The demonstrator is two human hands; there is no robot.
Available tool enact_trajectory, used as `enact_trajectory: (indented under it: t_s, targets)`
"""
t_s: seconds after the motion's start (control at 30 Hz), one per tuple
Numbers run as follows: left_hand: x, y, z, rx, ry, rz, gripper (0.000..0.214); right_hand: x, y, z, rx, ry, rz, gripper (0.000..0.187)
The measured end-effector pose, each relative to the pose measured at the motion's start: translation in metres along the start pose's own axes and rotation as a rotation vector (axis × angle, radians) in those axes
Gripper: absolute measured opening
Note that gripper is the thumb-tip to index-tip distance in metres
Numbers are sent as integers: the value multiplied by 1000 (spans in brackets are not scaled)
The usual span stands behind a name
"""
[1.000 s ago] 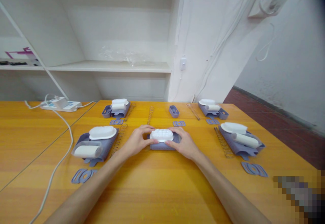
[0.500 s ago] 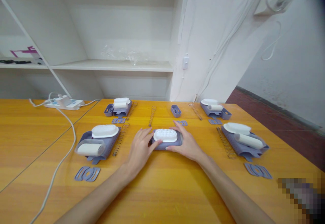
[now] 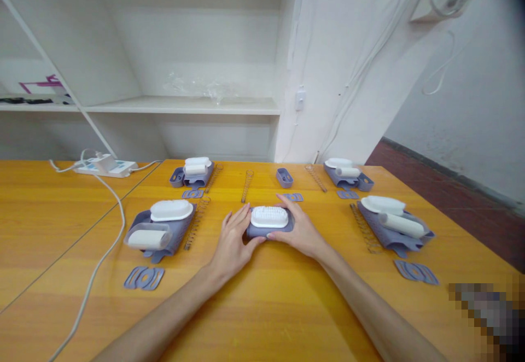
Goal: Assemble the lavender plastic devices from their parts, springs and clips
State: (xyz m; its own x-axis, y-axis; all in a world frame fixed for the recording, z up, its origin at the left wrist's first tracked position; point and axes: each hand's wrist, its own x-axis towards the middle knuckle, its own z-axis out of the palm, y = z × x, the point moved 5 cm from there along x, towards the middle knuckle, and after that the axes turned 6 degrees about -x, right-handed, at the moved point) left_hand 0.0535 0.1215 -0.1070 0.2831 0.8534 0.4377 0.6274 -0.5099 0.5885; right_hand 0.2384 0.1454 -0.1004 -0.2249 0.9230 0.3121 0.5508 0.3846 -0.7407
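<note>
In the middle of the table lies a grey-purple plastic housing (image 3: pixel 256 232), with a white oval brush head (image 3: pixel 269 217) on top, its bristly side up. My left hand (image 3: pixel 233 240) is closed around the housing's left end, thumb along the near edge and fingers along the left side. At the right end, my right hand (image 3: pixel 303 229) grips the same housing between a thumb in front and fingers behind. Just beyond the right fingers sits a flat grey cut-out plate (image 3: pixel 293 197), partly covered. Farther back are a coil spring (image 3: pixel 246 186) and a small grey cup-like part (image 3: pixel 284 177).
Similar sets of grey housings, white brush heads and rollers stand at left (image 3: pixel 172 225), right (image 3: pixel 394 225) and toward the back. A white power strip (image 3: pixel 107 167) with a trailing cable (image 3: pixel 102 263) lies on the left. White shelving (image 3: pixel 184 105) rises behind the table.
My left thumb has come away from the brush head's edge and lowered onto the housing's near side. My right hand keeps its hold, and the housing stays in nearly the same place.
</note>
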Motion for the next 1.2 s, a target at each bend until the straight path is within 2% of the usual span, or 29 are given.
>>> enact_trajectory:
  t_s: [0.1,0.27,0.43,0.5,0.6,0.7,0.8,0.93,1.1,1.2]
  targets:
    - [0,1,0,-60,12,-20,62,-1,0,-1,-71,4,-24,89]
    - [2,-2,0,-142,-8,-81,63,-3,-7,-2,-275,-73,-118,94]
    - [3,1,-9,-30,27,-19,58,-6,-18,-11,-498,-70,-182,94]
    - [3,3,-12,11,17,25,55,-5,-16,-17,-486,-63,-188,82]
    - [5,3,-15,9,-3,58,50,5,1,-35,-403,64,-133,43]
    - [7,-2,-13,-55,-27,61,52,18,26,-47,-408,158,-89,33]
    - [8,-9,-9,-141,-57,26,64,32,44,-46,-465,116,-72,30]
    - [6,-14,-4,-206,-118,-44,78,47,49,-42,-523,108,-41,33]
    - [8,-11,-5,-275,-134,-79,78,59,43,-40,-516,137,-8,36]
    - [15,-10,-11,-346,-65,-109,60,59,42,-41,-498,153,-16,36]
